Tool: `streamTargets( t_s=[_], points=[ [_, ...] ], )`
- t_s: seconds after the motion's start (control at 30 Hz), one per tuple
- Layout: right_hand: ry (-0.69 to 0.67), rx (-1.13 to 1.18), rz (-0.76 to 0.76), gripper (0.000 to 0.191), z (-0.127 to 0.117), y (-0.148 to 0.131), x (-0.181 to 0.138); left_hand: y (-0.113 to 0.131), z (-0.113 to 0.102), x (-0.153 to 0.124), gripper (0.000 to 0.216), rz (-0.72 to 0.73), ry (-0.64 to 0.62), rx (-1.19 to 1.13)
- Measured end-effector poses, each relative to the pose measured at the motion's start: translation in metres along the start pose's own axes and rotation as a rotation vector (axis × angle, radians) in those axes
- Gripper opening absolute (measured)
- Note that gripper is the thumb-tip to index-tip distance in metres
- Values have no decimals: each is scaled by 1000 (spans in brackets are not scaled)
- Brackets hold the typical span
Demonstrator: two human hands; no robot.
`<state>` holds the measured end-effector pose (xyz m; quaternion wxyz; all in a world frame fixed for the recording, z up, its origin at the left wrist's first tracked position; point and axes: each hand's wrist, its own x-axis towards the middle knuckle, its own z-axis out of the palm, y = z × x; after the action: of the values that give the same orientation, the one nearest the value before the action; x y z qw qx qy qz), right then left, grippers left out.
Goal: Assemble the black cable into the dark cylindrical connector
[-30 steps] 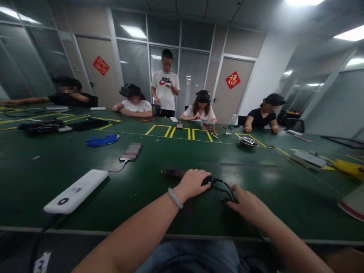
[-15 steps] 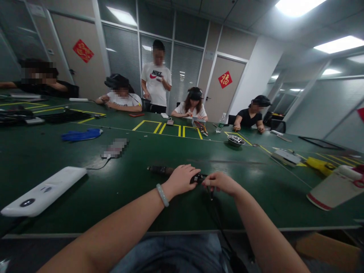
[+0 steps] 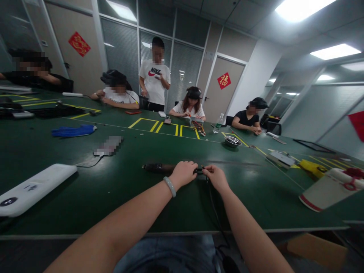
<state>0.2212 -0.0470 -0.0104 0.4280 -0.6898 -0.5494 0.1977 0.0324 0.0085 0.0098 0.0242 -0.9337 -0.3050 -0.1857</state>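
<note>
Dark tool (image 3: pixel 159 167) looks rigid — grip mid-body. Left hand (image 3: pixel 184 174) fingers clamped over it; right hand (image 3: pixel 216 177) fingers pinching likely pliable cable (image 3: pixel 211 195).

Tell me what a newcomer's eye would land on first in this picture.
Probably the middle of the green table, where the left hand grips a dark cylindrical tool and the right hand pinches a black cable near it. Next, likely the bright blue glove lying farther back on the left, then the red diamond-shaped sign on the door behind.
</note>
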Motion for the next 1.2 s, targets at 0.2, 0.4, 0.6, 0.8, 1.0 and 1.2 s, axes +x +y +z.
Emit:
streamTargets(
  t_s=[0.2,0.4,0.6,0.8,1.0,1.2],
  points=[
    [22,-248,-84,19,1,-7,-8,-2,4,-4,24,-9,30,-26],
    [-121,-311,-163,19,-8,-12,7,-1,1,-8,26,-8,46,-62],
    [-322,-61,-160,25,-8,-12,13,-11,-12,-13,25,-22,-33,-128],
    [-388,-52,-203,21,18,-25,-18,-44,-32,-35,23,64,-150,-205],
    [-286,-176,-226,15,22,-34,-28,-37,-32,-41,19,63,-74,-152],
    [-256,-271,-274,12,21,-40,-33,-31,-23,-39,17,53,-42,-143]
  ],
)
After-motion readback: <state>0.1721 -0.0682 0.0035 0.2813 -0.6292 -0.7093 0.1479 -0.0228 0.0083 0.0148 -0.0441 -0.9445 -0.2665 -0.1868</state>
